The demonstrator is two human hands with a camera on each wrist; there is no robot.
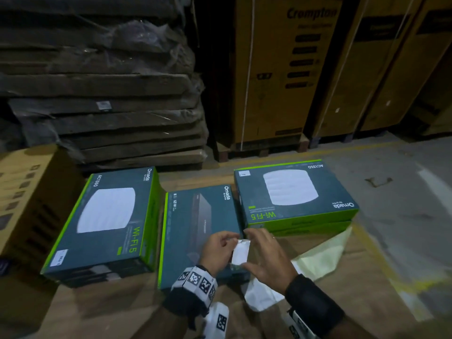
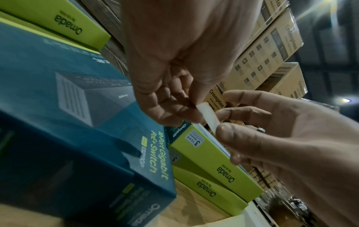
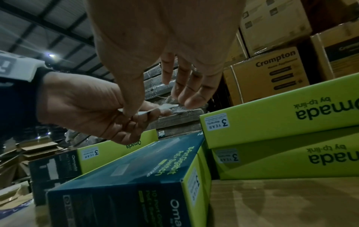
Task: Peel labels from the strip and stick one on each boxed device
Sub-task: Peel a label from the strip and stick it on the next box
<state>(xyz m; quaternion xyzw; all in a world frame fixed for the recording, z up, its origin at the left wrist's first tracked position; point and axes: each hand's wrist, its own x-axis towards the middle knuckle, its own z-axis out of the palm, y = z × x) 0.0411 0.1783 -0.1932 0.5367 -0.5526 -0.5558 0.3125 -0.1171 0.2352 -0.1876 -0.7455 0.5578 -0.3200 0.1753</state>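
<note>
A small white label strip hangs over the near end of the dark teal switch box. My left hand pinches its upper end with curled fingers. My right hand has its thumb on the strip's lower end and its other fingers spread almost straight. The Wi-Fi box at the left bears a white label on its near corner. The top box of the right stack has one on its far corner.
The boxes lie on a brown cardboard surface, with a pale plastic sheet under my right wrist. Tall Crompton cartons and a wrapped stack of flat packs stand behind. Another brown carton sits at the left.
</note>
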